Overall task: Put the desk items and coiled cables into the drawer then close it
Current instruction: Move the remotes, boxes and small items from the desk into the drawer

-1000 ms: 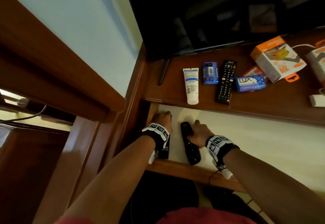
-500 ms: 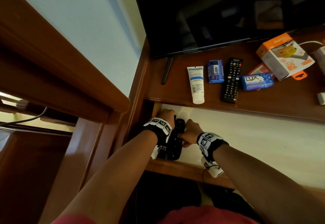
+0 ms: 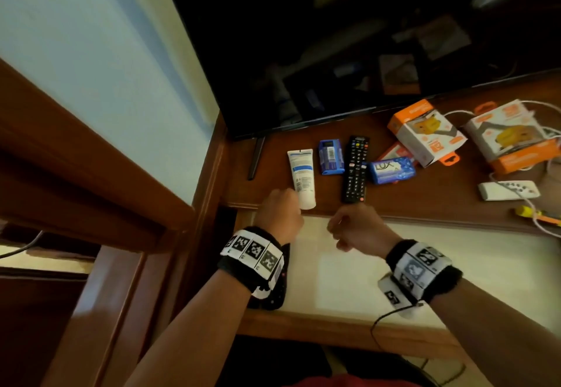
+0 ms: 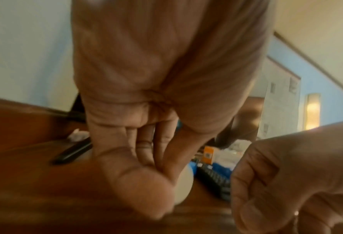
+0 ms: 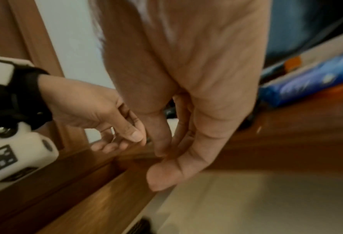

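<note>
The drawer [image 3: 349, 280] stands open below the desk edge, its pale bottom bare on the right. Two black remotes [image 3: 274, 298] lie at its left end, partly under my left wrist. My left hand [image 3: 280, 215] is at the desk edge, fingers relaxed beside the cap of a white tube [image 3: 302, 174], whose cap [image 4: 184, 188] shows just past the thumb. My right hand [image 3: 349, 225] hovers loosely curled and empty, just below the near end of a black TV remote [image 3: 355, 168]. On the desk also lie a small blue box [image 3: 330, 156] and a blue soap pack [image 3: 391, 169].
Two orange-and-white boxes [image 3: 425, 131] [image 3: 513, 131], a white remote [image 3: 510, 190] and a white cable [image 3: 535, 219] crowd the desk's right side. A TV screen [image 3: 364, 37] stands at the back, its black foot [image 3: 256, 156] left of the tube. A wooden frame borders the left.
Both hands have let go of the black remotes in the drawer's left end and risen to the desk edge. The remotes stay in the drawer.
</note>
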Action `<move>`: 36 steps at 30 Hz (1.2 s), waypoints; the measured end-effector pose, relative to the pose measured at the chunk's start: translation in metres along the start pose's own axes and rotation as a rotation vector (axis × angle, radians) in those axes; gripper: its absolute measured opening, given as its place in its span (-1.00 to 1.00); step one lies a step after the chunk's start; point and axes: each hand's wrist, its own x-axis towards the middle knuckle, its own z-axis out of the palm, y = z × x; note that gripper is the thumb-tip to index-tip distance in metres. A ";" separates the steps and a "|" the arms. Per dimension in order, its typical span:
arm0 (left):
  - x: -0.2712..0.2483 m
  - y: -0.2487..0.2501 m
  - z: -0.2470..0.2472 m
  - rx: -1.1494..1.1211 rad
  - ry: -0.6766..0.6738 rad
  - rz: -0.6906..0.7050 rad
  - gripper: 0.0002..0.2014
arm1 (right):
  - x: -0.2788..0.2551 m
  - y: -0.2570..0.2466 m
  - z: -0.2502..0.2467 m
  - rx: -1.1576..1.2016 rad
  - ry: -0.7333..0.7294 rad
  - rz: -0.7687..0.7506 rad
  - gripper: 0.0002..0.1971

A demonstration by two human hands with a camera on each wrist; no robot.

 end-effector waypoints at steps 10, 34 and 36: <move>0.055 0.122 0.018 0.037 0.078 0.180 -0.73 | 0.033 0.002 -0.141 -0.759 0.395 -0.208 -0.58; -0.006 0.090 0.017 -0.802 0.088 0.087 -0.33 | -0.011 0.039 -0.106 -0.425 0.394 -0.453 -0.61; -0.032 0.070 0.013 -0.943 0.016 0.072 -0.45 | -0.023 0.045 -0.087 -0.298 0.359 -0.524 -0.63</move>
